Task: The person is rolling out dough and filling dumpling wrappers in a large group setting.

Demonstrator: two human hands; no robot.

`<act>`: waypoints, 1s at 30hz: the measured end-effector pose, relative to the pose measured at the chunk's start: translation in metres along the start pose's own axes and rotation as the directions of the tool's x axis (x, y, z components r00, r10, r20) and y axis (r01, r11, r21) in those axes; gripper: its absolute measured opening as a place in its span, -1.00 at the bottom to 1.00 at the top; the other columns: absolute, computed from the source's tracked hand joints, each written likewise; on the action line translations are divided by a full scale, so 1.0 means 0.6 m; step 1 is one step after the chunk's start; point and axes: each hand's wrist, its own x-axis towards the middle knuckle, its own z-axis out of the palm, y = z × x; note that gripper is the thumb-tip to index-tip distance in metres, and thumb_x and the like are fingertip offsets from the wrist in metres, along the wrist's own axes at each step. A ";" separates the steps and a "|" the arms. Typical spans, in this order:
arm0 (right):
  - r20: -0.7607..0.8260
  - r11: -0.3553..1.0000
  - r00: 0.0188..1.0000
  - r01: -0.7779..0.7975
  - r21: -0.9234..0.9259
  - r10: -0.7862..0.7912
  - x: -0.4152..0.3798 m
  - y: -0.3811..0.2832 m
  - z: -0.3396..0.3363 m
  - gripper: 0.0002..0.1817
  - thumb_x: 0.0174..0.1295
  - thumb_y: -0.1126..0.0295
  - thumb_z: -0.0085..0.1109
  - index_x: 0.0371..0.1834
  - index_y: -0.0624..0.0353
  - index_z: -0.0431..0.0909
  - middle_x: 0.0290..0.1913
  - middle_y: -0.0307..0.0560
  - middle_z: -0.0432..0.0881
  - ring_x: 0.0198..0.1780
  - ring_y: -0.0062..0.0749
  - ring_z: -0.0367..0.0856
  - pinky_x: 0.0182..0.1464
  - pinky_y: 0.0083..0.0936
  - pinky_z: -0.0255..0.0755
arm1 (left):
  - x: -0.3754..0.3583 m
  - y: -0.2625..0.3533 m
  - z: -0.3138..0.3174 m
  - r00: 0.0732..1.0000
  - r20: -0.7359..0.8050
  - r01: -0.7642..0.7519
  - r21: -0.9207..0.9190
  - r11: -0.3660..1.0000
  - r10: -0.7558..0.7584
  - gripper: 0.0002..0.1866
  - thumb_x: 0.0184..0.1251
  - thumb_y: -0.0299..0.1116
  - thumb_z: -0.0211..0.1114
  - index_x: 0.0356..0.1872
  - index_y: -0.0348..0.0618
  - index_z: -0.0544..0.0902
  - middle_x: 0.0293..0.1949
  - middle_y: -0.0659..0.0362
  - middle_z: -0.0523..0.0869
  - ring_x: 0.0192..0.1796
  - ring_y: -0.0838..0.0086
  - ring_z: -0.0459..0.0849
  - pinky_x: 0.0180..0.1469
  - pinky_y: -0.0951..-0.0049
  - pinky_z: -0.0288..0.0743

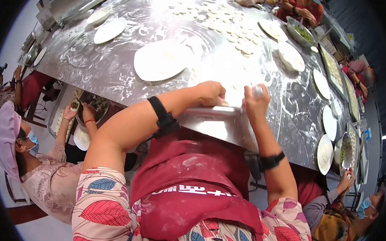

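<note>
My left hand [210,94] is closed low over the floured metal table, near its front edge. A small pale piece, apparently dough [223,103], shows at its fingertips; most of it is hidden. Just to the right, my right hand [256,109] is raised in a fist around a rod with a rounded grey end [257,91]. The rod's other end is out of sight. Below both hands is a shiny metal surface [212,127] at the table edge. A large white plate [159,61] lies beyond my left forearm.
Many round dough pieces [234,28] lie across the far table [94,72]. White plates [291,56] and a bowl of green filling [301,32] stand to the right, beside trays [333,69]. Co-workers sit at left [52,174] and right [339,222]; others are across the table.
</note>
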 end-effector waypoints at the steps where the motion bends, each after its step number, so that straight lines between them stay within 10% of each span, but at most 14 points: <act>1: -0.001 0.999 1.000 0.028 -0.024 -0.028 -0.031 -0.012 -0.014 -0.83 0.12 0.52 0.21 -0.47 0.27 0.38 -0.69 -0.17 0.48 -0.71 -0.60 0.42 -0.68 -0.56 0.27 | -0.007 -0.001 0.001 1.000 0.003 -0.011 0.001 1.000 0.011 -0.82 0.08 -0.36 0.25 -0.34 -0.26 0.64 -0.41 -0.02 0.68 -0.31 0.26 0.65 -0.22 0.32 0.48; 13: -0.010 0.981 0.986 0.165 -0.102 -0.167 -0.014 0.011 -0.009 -0.80 0.15 0.53 0.18 -0.51 0.22 0.33 -0.72 -0.20 0.45 -0.77 -0.60 0.41 -0.76 -0.63 0.22 | 0.002 0.002 -0.003 0.999 0.042 0.002 0.075 0.997 -0.005 -0.82 0.04 -0.39 0.23 -0.33 -0.24 0.64 -0.39 -0.05 0.68 -0.30 0.15 0.64 -0.20 0.27 0.47; 16: 0.049 0.989 0.996 -0.076 0.125 0.071 -0.098 -0.029 -0.043 -0.83 0.13 0.52 0.22 -0.48 0.27 0.39 -0.69 -0.14 0.50 -0.72 -0.53 0.47 -0.68 -0.53 0.29 | -0.007 -0.002 -0.008 0.999 0.034 -0.042 0.056 0.998 0.040 -0.83 -0.04 -0.45 0.22 -0.38 -0.28 0.62 -0.42 -0.04 0.67 -0.35 0.16 0.61 -0.24 0.29 0.46; 21: 0.000 0.988 0.993 0.121 -0.093 -0.122 0.010 0.010 0.002 -0.83 0.14 0.48 0.20 -0.47 0.27 0.40 -0.70 -0.16 0.49 -0.73 -0.53 0.43 -0.68 -0.52 0.26 | -0.010 0.017 -0.022 0.998 0.053 0.018 0.078 0.997 -0.022 -0.81 0.03 -0.37 0.24 -0.41 -0.31 0.61 -0.43 -0.07 0.66 -0.39 0.13 0.58 -0.25 0.26 0.44; 27: 0.032 0.998 0.998 -0.057 0.021 0.056 -0.051 -0.036 -0.025 -0.81 0.13 0.54 0.21 -0.51 0.27 0.35 -0.70 -0.16 0.48 -0.74 -0.58 0.45 -0.74 -0.57 0.26 | -0.006 0.011 -0.013 0.997 0.067 -0.040 0.155 0.987 0.029 -0.80 0.01 -0.37 0.24 -0.39 -0.32 0.62 -0.41 -0.11 0.65 -0.30 0.09 0.61 -0.20 0.23 0.44; 30: 0.020 0.995 1.000 -0.007 0.104 0.005 -0.100 -0.027 -0.041 -0.81 0.14 0.57 0.18 -0.51 0.27 0.35 -0.69 -0.15 0.49 -0.74 -0.58 0.45 -0.74 -0.58 0.26 | -0.003 -0.021 0.000 0.998 0.043 0.050 -0.086 0.995 -0.047 -0.79 0.00 -0.40 0.24 -0.36 -0.33 0.62 -0.40 -0.11 0.66 -0.29 0.11 0.62 -0.18 0.24 0.45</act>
